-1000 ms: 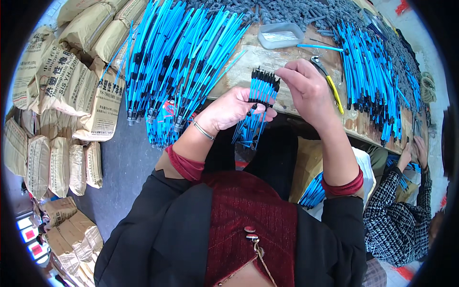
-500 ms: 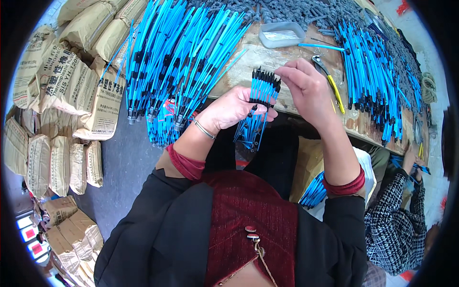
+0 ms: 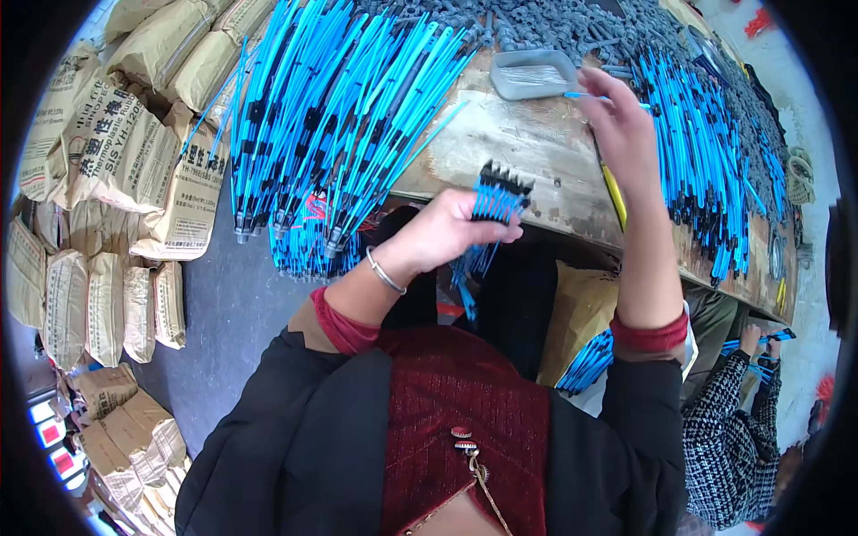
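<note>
My left hand (image 3: 447, 230) is closed around a bundle of short blue strips (image 3: 497, 204) with black toothed ends, held over the table's front edge. The ends point up and away from me, and more blue pieces dangle below the fist. My right hand (image 3: 623, 134) is raised over the table, its fingers slightly apart and blurred. Its fingertips are beside a single blue strip (image 3: 572, 95) and the right rim of a clear plastic tray (image 3: 534, 93). Partly hidden by the right forearm is a pair of yellow-handled pliers (image 3: 615, 195).
Long blue strips (image 3: 331, 116) pile up at the left of the wooden table (image 3: 478, 134), and another heap (image 3: 693, 143) lies right. Grey plastic parts (image 3: 554, 31) cover the far side. Brown paper sacks (image 3: 116, 134) stand left. A co-worker (image 3: 733, 438) handles blue strips at the lower right.
My right hand has left the bundle and moved up and right to the tray. My left hand has tilted the bundle, still gripping it. The view has shifted slightly.
</note>
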The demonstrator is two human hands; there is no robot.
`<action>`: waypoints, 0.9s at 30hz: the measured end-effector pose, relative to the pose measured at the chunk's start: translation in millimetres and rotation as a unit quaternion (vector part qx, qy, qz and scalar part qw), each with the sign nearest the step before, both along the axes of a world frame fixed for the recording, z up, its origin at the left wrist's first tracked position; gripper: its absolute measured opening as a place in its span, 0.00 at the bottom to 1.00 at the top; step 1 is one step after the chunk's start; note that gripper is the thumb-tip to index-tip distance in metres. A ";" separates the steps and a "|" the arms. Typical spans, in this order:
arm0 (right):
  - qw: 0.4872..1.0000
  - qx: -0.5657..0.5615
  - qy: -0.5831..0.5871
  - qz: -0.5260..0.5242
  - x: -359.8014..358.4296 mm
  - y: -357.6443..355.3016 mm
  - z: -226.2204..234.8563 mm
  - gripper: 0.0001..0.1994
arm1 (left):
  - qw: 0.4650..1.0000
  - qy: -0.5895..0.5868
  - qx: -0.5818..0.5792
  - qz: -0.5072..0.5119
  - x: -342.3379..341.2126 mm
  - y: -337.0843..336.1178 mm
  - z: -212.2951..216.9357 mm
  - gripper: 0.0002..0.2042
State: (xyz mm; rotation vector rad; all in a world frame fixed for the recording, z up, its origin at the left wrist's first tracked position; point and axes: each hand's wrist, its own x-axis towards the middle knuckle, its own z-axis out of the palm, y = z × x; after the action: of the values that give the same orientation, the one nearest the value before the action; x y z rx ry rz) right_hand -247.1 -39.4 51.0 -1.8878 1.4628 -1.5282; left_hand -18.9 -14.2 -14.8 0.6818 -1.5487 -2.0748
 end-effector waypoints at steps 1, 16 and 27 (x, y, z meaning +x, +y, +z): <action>0.994 0.051 0.085 -0.038 -19.2 -18.1 -0.3 0.14 | 1.000 0.000 0.001 0.001 0.7 3.3 1.0 0.07; 0.790 0.154 0.590 -0.064 -27.0 -118.6 -25.2 0.07 | 0.982 0.073 -0.174 -0.007 -4.9 5.0 7.4 0.11; 0.996 0.049 0.069 0.036 29.0 102.8 20.0 0.05 | 0.990 0.036 -0.134 0.039 -5.4 19.6 3.1 0.10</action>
State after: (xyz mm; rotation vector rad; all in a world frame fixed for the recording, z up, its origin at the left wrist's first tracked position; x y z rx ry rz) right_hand -218.1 63.4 71.0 -1.9988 1.4812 -1.2928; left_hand -24.3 5.4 -11.7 0.5535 -1.6895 -1.7713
